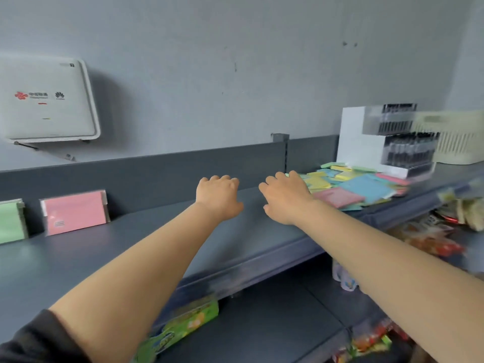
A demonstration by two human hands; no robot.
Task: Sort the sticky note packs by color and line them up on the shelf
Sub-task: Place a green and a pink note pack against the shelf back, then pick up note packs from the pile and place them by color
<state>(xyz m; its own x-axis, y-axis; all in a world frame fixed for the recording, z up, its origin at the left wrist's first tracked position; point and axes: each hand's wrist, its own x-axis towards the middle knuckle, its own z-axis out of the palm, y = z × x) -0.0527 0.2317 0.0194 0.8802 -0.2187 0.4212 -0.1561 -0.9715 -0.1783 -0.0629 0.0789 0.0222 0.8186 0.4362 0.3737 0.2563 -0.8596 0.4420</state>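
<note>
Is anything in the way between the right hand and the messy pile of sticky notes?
Nothing visible. The right hand is already at the near edge of the pile of sticky note packs, with only bare shelf around it.

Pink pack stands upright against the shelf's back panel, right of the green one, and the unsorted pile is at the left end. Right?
One error: the head view shows the unsorted pile at the shelf's right end, beside the pen display. The pink pack does stand upright against the back panel, right of the green one.
</note>
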